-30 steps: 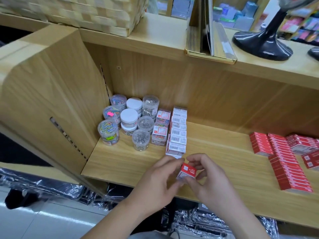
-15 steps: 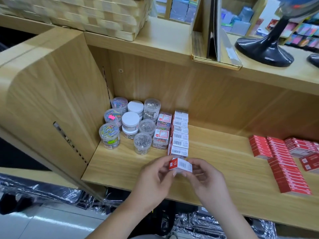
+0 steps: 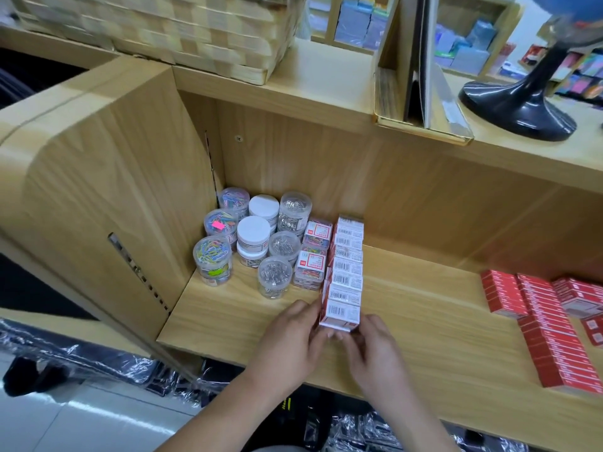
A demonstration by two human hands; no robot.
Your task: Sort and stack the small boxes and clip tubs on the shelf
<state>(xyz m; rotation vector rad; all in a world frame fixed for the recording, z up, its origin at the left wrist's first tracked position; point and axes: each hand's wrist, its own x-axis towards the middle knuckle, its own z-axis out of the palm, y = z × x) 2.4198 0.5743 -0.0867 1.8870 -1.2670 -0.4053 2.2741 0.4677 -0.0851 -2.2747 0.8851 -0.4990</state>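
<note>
Toward the front edge of the shelf (image 3: pixel 424 324), at the near end of the row of white-and-red boxes (image 3: pixel 348 256): one small box (image 3: pixel 341 316), barcode face up, pressed against the next in line. Looks light and stiff, thin card with hard corners; likely to dent if squeezed and to slide easily on the smooth wood. Best taken by the two long sides, fingertips low, so as not to tip the neighbours.

Held now from both sides: left hand (image 3: pixel 293 334) curled against the left face, fingertips on the card; right hand (image 3: pixel 375 349) curled at the near right corner, fingers closing on the front edge. Neither spread wide, both bent round the same box. Cannot tell whether resting fully on the shelf or just above it.

Left of the row and touching it, clear clip boxes (image 3: pixel 314 252) with red labels; further left, round clip tubs (image 3: pixel 254 233) packed into the corner, some stacked. Well apart on the right, red boxes (image 3: pixel 538 321) in rows.

Judged as the placing step: square up against the row, then let go without nudging the line crooked.
</note>
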